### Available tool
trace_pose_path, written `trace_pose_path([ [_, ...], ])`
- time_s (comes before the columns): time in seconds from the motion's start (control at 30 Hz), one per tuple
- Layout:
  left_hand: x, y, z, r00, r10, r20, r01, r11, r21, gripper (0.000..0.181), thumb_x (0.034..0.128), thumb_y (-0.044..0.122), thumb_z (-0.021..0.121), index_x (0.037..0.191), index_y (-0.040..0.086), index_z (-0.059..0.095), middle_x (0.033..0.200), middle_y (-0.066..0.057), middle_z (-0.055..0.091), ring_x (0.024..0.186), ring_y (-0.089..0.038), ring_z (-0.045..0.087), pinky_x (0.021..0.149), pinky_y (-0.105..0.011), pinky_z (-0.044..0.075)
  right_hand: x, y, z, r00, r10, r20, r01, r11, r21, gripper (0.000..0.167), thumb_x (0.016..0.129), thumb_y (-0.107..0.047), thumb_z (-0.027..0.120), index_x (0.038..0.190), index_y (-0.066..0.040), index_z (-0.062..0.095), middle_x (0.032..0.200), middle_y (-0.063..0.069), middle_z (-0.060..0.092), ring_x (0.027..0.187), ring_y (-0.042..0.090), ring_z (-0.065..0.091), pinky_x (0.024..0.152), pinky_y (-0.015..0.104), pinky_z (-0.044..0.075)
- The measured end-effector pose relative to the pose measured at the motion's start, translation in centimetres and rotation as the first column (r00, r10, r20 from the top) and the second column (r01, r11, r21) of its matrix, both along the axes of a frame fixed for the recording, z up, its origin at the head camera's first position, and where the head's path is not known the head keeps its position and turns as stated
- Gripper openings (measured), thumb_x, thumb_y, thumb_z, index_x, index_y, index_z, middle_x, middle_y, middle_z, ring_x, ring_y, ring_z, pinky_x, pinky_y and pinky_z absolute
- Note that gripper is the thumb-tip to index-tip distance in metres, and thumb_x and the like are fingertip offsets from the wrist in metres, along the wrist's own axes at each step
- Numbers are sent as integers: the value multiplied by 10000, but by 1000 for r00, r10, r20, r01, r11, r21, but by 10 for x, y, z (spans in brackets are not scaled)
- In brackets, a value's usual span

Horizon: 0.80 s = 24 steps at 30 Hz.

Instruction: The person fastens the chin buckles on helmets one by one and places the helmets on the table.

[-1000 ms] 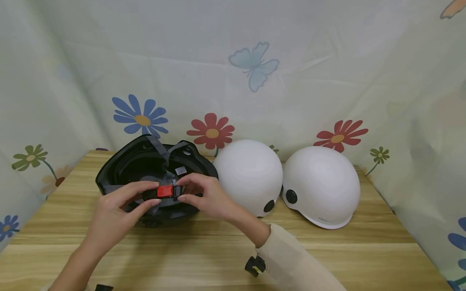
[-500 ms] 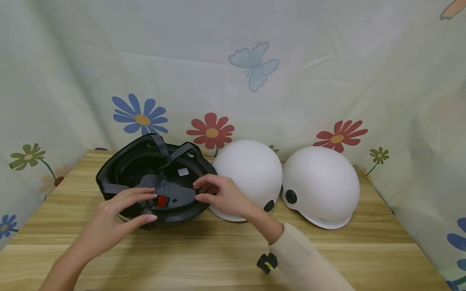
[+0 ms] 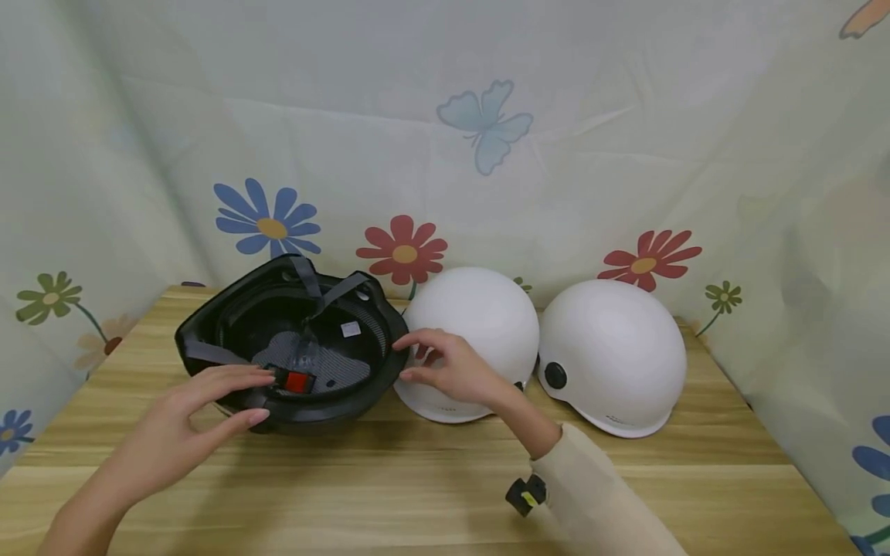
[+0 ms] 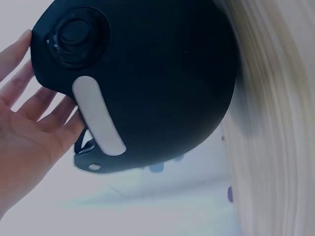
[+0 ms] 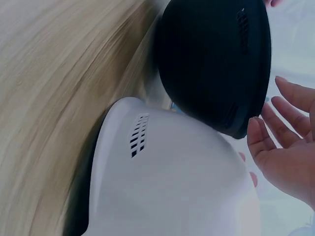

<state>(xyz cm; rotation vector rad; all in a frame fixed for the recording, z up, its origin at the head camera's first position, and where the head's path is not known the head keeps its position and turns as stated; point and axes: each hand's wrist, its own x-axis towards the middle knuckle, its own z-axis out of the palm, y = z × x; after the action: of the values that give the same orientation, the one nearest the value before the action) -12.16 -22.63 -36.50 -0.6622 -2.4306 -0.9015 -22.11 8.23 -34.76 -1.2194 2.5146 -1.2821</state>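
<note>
A black helmet (image 3: pixel 327 409) lies upside down at the left of the table, its grey straps (image 3: pixel 341 293) and a buckle with a red button (image 3: pixel 297 382) inside. My left hand (image 3: pixel 188 417) is at its left front rim, thumb apart from nearly straight fingers; in the left wrist view those fingers reach behind the rim of the helmet (image 4: pixel 162 98). Beside the right rim, my right hand (image 3: pixel 455 367) has loosely bent fingers. The right wrist view puts its thumb very close to the black shell (image 5: pixel 211 64); whether it touches, I cannot tell.
Directly right of the black helmet stands a white helmet (image 3: pixel 473 309), dome up, partly behind my right hand. A second white helmet (image 3: pixel 612 340) sits further right. The wooden table (image 3: pixel 417 486) meets a flowered cloth (image 3: pixel 556 185) at the back and sides.
Both hands have let go of the buckle, which now lies lower inside the black helmet. My left hand has moved left and my right hand right, out to the helmet's rim.
</note>
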Motion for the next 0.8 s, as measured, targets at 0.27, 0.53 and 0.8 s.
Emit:
trace_pose_path([
  [0.27,7,-6,6,996,88,-24,-89,995,-52,452,709,143,780,1134,205,640,1081,31,612,1039,71,452,825,-9,271,-2,2,-8,992,81,97,-76,996,-55,372,808,33,654,1164,44,550,1071,151,562,938,312,538,850,334,472],
  [0.53,11,22,19,988,80,-132,-89,994,-63,587,584,144,845,1132,197,642,1099,24,621,1005,-82,542,831,-14,312,-2,-6,-8,989,112,101,-104,991,-83,394,814,31,648,1191,43,532,1146,150,555,960,280,543,867,331,462],
  [0.8,0,46,10,998,20,58,-15,997,-73,517,698,293,781,1169,159,613,1113,-11,617,1016,-224,569,790,-420,480,-2,-14,-9,989,114,95,-107,991,-80,410,819,8,653,1207,31,523,1170,146,554,947,275,554,874,333,457],
])
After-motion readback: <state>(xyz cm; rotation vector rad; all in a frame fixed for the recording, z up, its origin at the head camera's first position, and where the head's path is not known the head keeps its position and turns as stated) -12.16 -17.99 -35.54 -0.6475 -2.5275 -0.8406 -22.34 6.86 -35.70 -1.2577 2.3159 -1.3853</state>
